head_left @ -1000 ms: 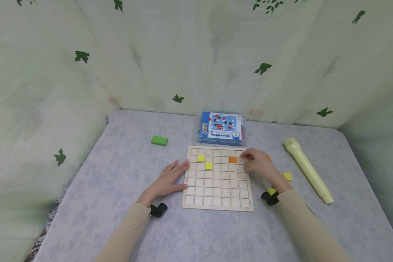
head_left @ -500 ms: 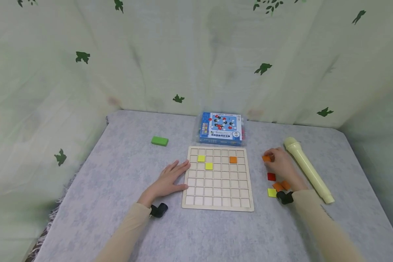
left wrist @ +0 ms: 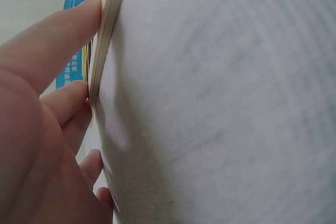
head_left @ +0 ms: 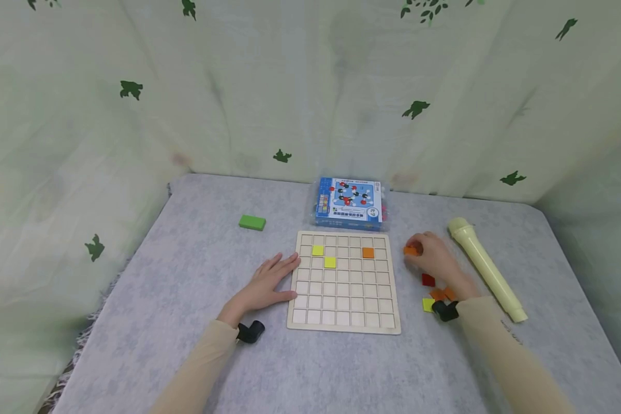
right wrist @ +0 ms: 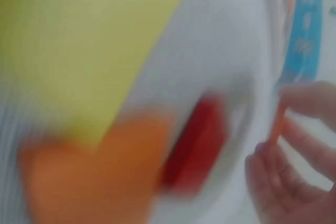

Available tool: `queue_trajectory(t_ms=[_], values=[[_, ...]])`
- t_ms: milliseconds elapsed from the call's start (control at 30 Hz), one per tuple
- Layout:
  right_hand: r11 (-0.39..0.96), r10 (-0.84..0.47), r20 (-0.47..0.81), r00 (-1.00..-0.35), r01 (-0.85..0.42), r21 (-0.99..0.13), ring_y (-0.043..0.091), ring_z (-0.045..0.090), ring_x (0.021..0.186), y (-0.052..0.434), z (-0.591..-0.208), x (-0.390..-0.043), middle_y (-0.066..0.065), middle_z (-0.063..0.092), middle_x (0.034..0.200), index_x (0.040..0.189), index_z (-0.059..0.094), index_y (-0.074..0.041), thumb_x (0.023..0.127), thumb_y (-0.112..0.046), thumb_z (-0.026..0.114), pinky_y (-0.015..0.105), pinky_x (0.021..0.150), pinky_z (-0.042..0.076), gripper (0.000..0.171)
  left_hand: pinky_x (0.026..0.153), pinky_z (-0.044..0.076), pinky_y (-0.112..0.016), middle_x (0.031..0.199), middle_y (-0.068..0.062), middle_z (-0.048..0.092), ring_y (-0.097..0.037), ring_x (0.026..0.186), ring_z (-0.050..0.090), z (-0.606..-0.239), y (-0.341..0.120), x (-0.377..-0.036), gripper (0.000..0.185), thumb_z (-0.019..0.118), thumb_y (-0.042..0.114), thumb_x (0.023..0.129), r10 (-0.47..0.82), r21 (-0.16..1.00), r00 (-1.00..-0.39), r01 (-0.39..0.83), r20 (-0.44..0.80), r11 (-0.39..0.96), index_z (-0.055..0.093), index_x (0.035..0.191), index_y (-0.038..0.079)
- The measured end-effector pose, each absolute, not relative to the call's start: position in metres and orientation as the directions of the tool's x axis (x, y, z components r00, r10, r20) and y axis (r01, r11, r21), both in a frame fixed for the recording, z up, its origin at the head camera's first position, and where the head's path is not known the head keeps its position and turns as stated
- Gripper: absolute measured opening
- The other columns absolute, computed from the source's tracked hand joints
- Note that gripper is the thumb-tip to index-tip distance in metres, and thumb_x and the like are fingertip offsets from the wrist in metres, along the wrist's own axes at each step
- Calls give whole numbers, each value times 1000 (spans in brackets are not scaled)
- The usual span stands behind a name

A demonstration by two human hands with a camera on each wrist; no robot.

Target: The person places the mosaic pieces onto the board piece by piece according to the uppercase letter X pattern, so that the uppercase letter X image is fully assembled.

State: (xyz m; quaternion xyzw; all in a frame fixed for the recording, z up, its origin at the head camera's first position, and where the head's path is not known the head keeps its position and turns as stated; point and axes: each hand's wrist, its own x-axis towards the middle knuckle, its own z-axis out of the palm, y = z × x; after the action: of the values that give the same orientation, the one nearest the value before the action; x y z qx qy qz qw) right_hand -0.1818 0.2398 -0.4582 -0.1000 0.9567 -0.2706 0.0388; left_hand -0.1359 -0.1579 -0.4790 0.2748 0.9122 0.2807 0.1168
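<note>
The right hand [head_left: 433,257] pinches an orange tile [head_left: 411,251] between its thumb and fingers, just off the right edge of the grid board [head_left: 344,329], near that board's far right corner. The left hand [head_left: 264,286] lies with its fingers spread, fingertips and thumb touching the board's left edge.

On the board, one yellow tile [head_left: 318,250] sits in the second row from the far edge, second column from the left edge; another yellow tile [head_left: 330,262] is diagonally next to it, one row nearer. A second orange tile [head_left: 368,253] occupies the second row from the far edge, second column from the right edge.

Below the right hand, toward the worktop's near edge, lie a red tile [head_left: 428,280], two loose orange tiles [head_left: 437,294] and a loose yellow tile [head_left: 428,305], partly overlapped in view by the black wrist camera [head_left: 447,311].

Farther out, a pale yellow tube [head_left: 489,270] slants along the worktop's [head_left: 150,299] right side. A blue box [head_left: 349,201] stands between the board and the worktop's far edge, and a green block [head_left: 252,222] rests toward the far left corner.
</note>
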Motion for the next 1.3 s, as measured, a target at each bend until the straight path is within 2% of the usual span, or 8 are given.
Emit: queue_trajectory(t_ms=[233, 500, 833, 1067, 1300], values=[[753, -359, -1, -934, -289, -591, 18, 47, 77, 183, -454, -174, 3, 52, 87, 95, 62, -7, 78, -17, 70, 30, 66, 43, 21, 107, 3, -46, 148, -1, 19, -28, 135, 5, -482, -158, -136, 75, 60, 39, 84, 558, 572, -827, 424, -73, 702, 22, 144, 14], [786, -402, -58, -914, -312, -533, 17, 43, 71, 141, -463, -173, 1, 48, 82, 93, 61, -8, 79, -18, 69, 26, 61, 40, 19, 107, 1, -44, 149, 3, 16, -26, 136, 2, -481, -157, -137, 75, 59, 41, 85, 564, 575, -820, 418, -94, 704, 21, 145, 17], [784, -398, -39, -916, -318, -533, 16, 45, 71, 136, -461, -173, 2, 50, 82, 92, 63, -4, 82, -12, 65, 26, 63, 43, 13, 107, 2, -45, 149, 1, 17, -27, 135, 4, -482, -158, -137, 74, 60, 39, 85, 561, 572, -824, 422, -82, 703, 21, 144, 16], [764, -384, -37, -922, -295, -574, 16, 47, 72, 141, -459, -174, 2, 52, 82, 92, 62, -4, 80, -6, 65, 26, 64, 44, 12, 107, 1, -46, 149, 1, 16, -27, 135, 2, -480, -157, -137, 75, 59, 39, 85, 557, 574, -825, 412, -95, 708, 21, 144, 16], [758, -322, -100, -942, -193, -623, 19, 49, 79, 164, -448, -166, 4, 57, 92, 101, 61, -5, 82, -9, 64, 30, 69, 47, 19, 107, 2, -47, 149, 2, 16, -27, 135, 2, -480, -156, -138, 74, 59, 40, 85, 552, 570, -827, 404, -106, 715, 21, 144, 17]])
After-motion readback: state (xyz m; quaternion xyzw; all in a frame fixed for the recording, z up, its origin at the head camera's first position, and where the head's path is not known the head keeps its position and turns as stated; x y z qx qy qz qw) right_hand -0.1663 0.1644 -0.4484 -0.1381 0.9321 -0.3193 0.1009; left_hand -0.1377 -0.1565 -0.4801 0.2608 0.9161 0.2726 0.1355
